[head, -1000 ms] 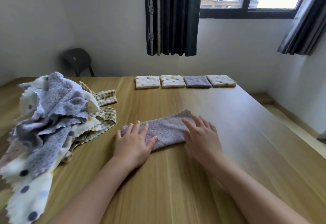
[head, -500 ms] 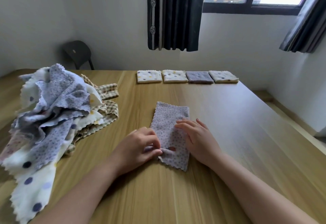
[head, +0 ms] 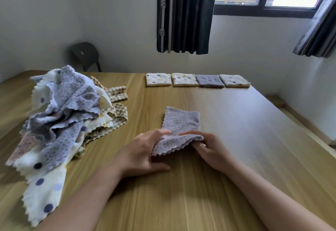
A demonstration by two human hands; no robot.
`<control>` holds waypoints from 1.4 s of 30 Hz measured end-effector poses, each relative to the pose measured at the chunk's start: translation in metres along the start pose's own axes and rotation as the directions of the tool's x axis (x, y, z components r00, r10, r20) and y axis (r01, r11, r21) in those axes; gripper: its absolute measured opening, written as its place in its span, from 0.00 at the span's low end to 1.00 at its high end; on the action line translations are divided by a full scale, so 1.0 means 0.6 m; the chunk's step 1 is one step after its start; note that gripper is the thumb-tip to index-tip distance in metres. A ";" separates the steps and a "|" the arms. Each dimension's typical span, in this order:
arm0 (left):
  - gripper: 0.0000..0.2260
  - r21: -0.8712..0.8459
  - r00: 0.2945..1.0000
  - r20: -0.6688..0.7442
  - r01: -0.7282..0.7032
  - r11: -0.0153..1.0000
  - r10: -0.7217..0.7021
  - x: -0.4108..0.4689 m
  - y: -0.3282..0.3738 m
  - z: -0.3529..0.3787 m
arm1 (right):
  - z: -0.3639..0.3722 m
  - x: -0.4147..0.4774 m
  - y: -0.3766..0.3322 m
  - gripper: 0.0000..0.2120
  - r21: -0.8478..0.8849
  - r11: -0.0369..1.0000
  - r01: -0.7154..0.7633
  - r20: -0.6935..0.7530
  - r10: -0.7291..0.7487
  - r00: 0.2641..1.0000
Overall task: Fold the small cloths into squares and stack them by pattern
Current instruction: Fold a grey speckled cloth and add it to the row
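Note:
A purple dotted cloth [head: 181, 121], folded into a long strip, lies on the wooden table [head: 236, 130] pointing away from me. My left hand [head: 143, 152] pinches its near left corner and my right hand [head: 209, 147] grips its near right corner; the near end is lifted and curls over toward the far end. Along the far edge sit four folded squares: two white dotted squares [head: 158, 79] [head: 184, 79], a purple square [head: 209, 80] and another white dotted square [head: 234, 80].
A heap of unfolded cloths [head: 63, 114], purple, white dotted and tan checked, covers the table's left side. A dark chair [head: 85, 54] stands behind the table by the wall. The table's right edge drops off toward the floor.
The strip was turned from lying crosswise to pointing away from me. Both hands went from pressing it flat to grasping its near end, which now lifts off the table.

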State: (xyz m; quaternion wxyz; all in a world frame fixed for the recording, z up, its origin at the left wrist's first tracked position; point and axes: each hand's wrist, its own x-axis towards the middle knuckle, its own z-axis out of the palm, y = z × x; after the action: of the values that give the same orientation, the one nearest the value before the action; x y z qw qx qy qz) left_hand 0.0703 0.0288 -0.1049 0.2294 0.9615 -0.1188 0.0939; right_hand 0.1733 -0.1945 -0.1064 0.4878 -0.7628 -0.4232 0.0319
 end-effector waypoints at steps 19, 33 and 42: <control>0.13 0.206 0.959 -0.082 -0.249 0.946 0.271 0.007 0.014 0.010 | -0.029 -0.022 -0.002 0.14 -0.121 0.980 0.157 0.119 -0.142 0.983; 0.14 0.174 0.942 -0.111 -0.296 0.939 0.317 -0.016 0.012 0.014 | -0.040 -0.061 0.001 0.21 -0.269 0.939 0.214 0.268 -0.141 0.953; 0.06 -0.315 0.954 -0.221 0.127 0.941 -0.203 0.009 0.054 -0.002 | -0.027 -0.022 -0.029 0.09 0.028 0.991 -0.133 -0.137 0.136 0.981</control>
State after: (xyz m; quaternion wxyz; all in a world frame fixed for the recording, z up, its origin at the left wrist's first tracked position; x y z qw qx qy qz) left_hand 0.0665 0.0004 -0.0889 0.3913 0.9031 -0.0199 0.1759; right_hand 0.1614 -0.2121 -0.0894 0.5196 -0.7855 -0.3357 0.0156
